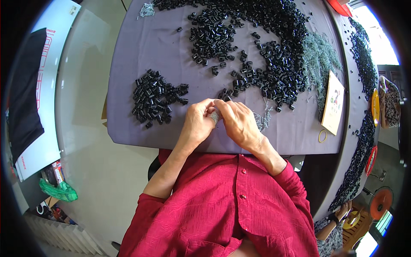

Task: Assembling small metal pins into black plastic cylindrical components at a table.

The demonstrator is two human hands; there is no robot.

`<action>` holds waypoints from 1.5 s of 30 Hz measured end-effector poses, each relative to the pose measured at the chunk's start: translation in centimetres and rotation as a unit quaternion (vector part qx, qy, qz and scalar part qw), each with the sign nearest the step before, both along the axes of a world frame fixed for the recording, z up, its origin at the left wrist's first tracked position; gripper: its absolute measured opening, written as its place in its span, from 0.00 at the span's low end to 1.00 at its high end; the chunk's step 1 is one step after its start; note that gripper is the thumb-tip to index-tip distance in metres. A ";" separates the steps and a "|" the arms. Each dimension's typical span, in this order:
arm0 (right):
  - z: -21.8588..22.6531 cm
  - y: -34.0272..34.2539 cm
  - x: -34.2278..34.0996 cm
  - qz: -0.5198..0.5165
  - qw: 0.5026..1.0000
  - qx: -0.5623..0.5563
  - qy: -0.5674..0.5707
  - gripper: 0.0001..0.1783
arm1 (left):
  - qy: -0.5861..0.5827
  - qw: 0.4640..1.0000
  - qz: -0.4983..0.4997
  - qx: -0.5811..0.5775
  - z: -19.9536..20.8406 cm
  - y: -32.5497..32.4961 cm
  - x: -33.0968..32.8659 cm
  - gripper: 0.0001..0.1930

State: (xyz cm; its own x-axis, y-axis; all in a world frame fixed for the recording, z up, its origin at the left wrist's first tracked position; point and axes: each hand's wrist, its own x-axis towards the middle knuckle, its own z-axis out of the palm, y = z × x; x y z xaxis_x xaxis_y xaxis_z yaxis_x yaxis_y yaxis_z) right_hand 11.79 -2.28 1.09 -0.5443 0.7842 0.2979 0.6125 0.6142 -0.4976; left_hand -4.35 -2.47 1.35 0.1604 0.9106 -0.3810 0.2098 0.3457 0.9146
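Your left hand [198, 122] and right hand [237, 122] pinch small grey piece [214, 116] between fingertips (black clips [156, 97] nearer left).

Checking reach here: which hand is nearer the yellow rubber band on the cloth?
Right. The right hand lies just left of the rubber band; the left hand sits farther left, beyond it.

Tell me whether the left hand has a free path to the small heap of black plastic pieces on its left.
Probably yes. The left hand sits close to that heap of black pieces, with only bare grey cloth between them. Its fingers are pinched with the right hand on a small grey part, so it isn't empty.
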 end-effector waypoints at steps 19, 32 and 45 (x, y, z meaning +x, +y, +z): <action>-0.1 0.5 0.1 -0.006 1.000 -0.028 -0.006 0.08 | -0.092 0.992 0.028 -0.087 -0.7 1.1 -1.0 0.03; -1.1 1.0 0.6 0.000 0.996 -0.070 0.054 0.05 | -0.098 0.992 0.017 -0.072 -0.7 0.7 -0.8 0.04; 0.2 0.8 1.8 -0.033 0.998 -0.049 0.004 0.03 | 0.038 0.998 -0.019 0.047 -0.2 -0.3 0.9 0.09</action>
